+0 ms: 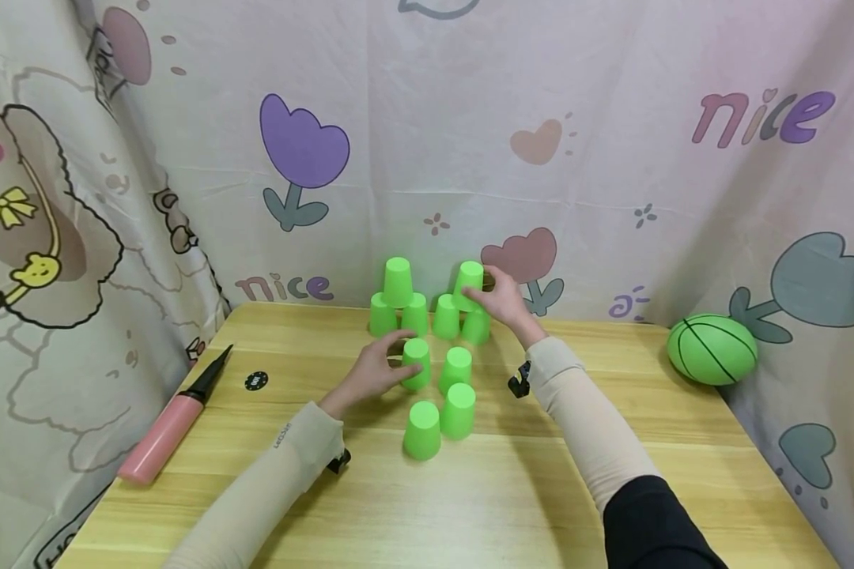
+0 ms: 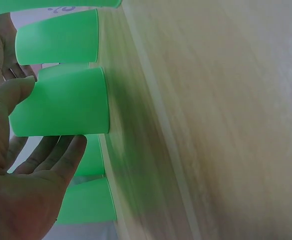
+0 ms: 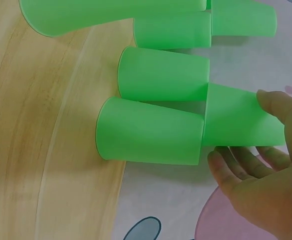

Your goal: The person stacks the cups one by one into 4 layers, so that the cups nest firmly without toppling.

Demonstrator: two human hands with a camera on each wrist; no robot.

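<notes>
My right hand [image 1: 501,299] holds an upside-down green plastic cup [image 3: 243,116] between thumb and fingers. That cup rests across two upside-down cups, the nearer one [image 3: 150,131] plain in the right wrist view. Further forward, my left hand [image 1: 375,367] has its thumb and fingers round the sides of another upside-down green cup [image 2: 61,102], which stands at table level. To the left of the right-hand stack is a similar one, with one cup [image 1: 398,282] on top of two. Close to my left hand stand three single cups, including a front one [image 1: 423,431].
A pink hand pump [image 1: 164,438] with a black nozzle lies on the wooden table [image 1: 576,506] at the left, beside a round black chip [image 1: 256,381]. A green ball [image 1: 712,349] with black lines sits at the right edge. A printed curtain [image 1: 427,158] hangs behind.
</notes>
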